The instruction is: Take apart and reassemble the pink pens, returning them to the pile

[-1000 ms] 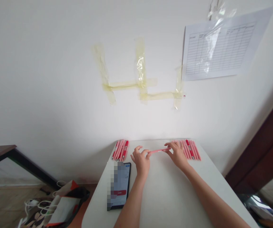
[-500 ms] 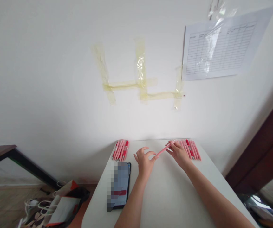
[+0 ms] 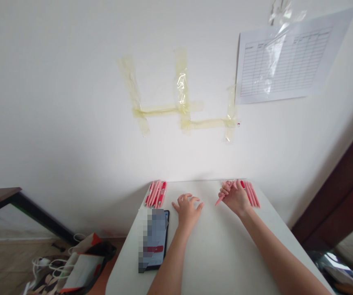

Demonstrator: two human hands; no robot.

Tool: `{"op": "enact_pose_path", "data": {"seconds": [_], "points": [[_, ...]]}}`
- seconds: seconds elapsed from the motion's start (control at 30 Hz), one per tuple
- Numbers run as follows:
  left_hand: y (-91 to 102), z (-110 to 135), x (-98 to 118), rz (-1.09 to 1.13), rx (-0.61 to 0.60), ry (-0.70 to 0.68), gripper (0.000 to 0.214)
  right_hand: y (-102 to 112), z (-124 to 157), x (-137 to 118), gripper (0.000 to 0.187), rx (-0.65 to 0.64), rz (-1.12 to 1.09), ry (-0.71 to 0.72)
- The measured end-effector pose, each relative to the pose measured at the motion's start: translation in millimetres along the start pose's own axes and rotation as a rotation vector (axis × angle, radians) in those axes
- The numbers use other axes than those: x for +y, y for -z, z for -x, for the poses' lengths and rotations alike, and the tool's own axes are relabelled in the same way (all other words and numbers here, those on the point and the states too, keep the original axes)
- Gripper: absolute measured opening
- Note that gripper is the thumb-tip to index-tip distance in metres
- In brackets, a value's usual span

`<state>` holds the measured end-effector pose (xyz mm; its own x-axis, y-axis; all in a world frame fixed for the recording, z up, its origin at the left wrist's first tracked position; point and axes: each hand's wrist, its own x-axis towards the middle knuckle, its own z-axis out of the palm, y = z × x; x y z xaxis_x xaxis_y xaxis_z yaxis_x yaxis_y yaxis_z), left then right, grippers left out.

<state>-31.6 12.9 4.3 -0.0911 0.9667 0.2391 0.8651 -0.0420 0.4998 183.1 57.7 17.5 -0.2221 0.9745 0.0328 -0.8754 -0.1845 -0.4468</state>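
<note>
My right hand [image 3: 236, 197] is closed around one pink pen [image 3: 221, 198], held slanted with its tip pointing down and left, right beside the row of pink pens [image 3: 250, 193] lying at the table's far right. Fingers spread, my left hand [image 3: 187, 209] rests flat on the white table [image 3: 213, 254] and holds nothing. A second group of pink pens [image 3: 156, 193] lies at the far left, a little beyond my left hand.
A phone [image 3: 153, 239] lies on the table's left side, near my left forearm. Tape strips [image 3: 181, 107] and a printed sheet [image 3: 283, 59] hang on the wall ahead. Bags [image 3: 78, 264] sit on the floor to the left, under a dark table [image 3: 1, 198].
My left hand has let go of the pen's end and settled flat on the table. My right hand has carried the pen to the right, toward the right-hand row.
</note>
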Motion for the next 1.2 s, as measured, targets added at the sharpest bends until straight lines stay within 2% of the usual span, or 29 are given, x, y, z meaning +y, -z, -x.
{"op": "enact_pose_path", "data": {"seconds": [0.1,0.2,0.77,1.07,1.2], "points": [[-1.0,1.1,-1.8,-0.059,-0.08,-0.036,0.027,-2.4,2.8,-0.3,0.034,-0.029,-0.011,-0.013],[-1.1,2.2,-2.5,-0.102,-0.104,-0.078,0.031,-2.5,3.7,-0.7,0.029,-0.041,-0.035,-0.011],[-3.0,4.2,-4.1,-0.136,-0.099,-0.118,0.032,-0.9,1.6,-1.9,0.021,-0.045,-0.064,0.0],[-2.4,4.2,-3.4,-0.149,-0.112,-0.115,0.033,-3.4,1.5,-2.8,0.023,-0.039,-0.054,-0.002],[-1.4,4.6,-3.0,-0.166,-0.119,-0.115,0.035,-4.7,3.1,-1.7,0.03,-0.032,-0.039,-0.002]]}}
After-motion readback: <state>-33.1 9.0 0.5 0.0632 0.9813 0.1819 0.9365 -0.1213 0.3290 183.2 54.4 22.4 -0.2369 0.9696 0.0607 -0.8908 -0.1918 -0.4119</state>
